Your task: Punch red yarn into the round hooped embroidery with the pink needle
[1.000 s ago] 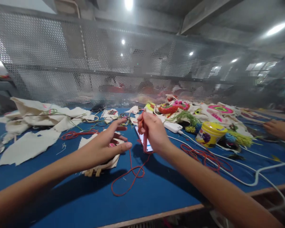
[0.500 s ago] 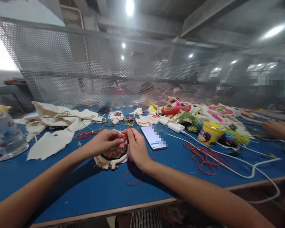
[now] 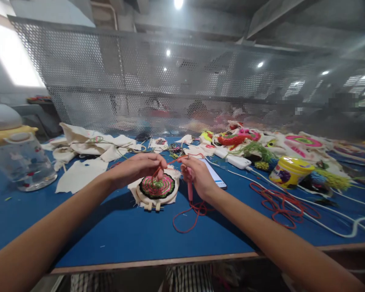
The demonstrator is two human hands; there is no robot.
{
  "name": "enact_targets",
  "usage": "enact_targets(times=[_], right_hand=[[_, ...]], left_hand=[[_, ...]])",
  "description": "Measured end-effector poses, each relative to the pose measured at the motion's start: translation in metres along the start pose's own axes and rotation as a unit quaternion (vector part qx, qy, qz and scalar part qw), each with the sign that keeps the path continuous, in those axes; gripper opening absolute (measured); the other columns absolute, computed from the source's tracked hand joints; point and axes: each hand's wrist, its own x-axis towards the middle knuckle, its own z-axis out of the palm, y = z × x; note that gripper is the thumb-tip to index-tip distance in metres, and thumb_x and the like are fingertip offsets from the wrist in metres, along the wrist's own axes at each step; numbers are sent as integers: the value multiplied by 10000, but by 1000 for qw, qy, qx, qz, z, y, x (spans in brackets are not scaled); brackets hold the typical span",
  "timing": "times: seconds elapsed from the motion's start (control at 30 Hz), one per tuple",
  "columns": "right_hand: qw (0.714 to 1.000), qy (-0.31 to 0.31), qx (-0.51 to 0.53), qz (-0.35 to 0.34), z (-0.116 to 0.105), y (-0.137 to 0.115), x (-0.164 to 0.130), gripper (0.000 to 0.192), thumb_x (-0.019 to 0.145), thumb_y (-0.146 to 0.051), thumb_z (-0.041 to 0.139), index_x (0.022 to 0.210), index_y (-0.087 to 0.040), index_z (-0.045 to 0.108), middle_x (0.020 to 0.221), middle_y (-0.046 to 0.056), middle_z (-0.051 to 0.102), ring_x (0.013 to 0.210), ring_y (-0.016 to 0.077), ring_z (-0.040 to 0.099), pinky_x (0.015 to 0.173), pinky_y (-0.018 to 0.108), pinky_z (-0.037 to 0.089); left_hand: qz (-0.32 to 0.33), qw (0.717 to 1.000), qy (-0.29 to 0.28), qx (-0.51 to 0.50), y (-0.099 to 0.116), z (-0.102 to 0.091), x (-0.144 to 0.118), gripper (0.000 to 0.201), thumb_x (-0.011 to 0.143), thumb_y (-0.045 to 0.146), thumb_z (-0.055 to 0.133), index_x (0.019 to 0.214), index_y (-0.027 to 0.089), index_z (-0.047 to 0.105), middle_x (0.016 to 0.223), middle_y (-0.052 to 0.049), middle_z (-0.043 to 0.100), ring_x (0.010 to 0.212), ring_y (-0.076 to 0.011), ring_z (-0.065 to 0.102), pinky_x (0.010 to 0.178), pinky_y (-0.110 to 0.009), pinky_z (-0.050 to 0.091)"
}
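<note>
An embroidery hoop [image 3: 156,187] lies on the blue table, its cloth worked in pink, green and black rings. Above its upper edge, my left hand [image 3: 142,166] pinches red yarn [image 3: 170,162] between thumb and fingers. The strand runs across to my right hand [image 3: 197,174], which is closed around a punch needle [image 3: 190,191] with a pink handle pointing down. Its tip is mostly hidden by my fingers. More of the red yarn loops on the table below that hand.
Behind my right hand lies a phone [image 3: 214,174], partly covered. Right of it are a white power bank [image 3: 234,159] with a cable, a yellow tub [image 3: 290,172] and a red yarn tangle [image 3: 280,205]. A water bottle [image 3: 27,158] and cloth scraps [image 3: 80,176] are at left.
My hands have drawn apart, with red yarn now stretched between them and the pink handle showing. The view has turned left, and another person's arm at right has gone out of sight.
</note>
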Motion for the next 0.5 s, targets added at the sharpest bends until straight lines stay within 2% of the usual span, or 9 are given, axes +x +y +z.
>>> enact_targets(times=[0.23,0.43,0.5], right_hand=[[1000,11,20,11,-8,-1,9,197,618,-307,670,667,-150,562,496,-74,435,381,20,278,379,178,173],[998,43,34,27,-17,1,17,146,614,-254,632,641,-145,540,446,-79,414,359,16,243,367,181,152],[998,38,38,33,-16,0,16,113,594,-206,614,649,-147,535,451,-76,422,364,19,244,370,183,153]], left_hand=[[23,999,-21,-42,3,2,1,169,747,183,558,828,105,684,719,-64,657,685,-141,588,660,-243,449],[59,995,14,75,4,6,-3,171,723,120,631,873,173,693,868,-52,706,824,-162,643,754,-290,486],[72,991,52,97,0,9,0,158,711,137,655,864,165,686,869,-58,714,826,-174,657,750,-308,506]])
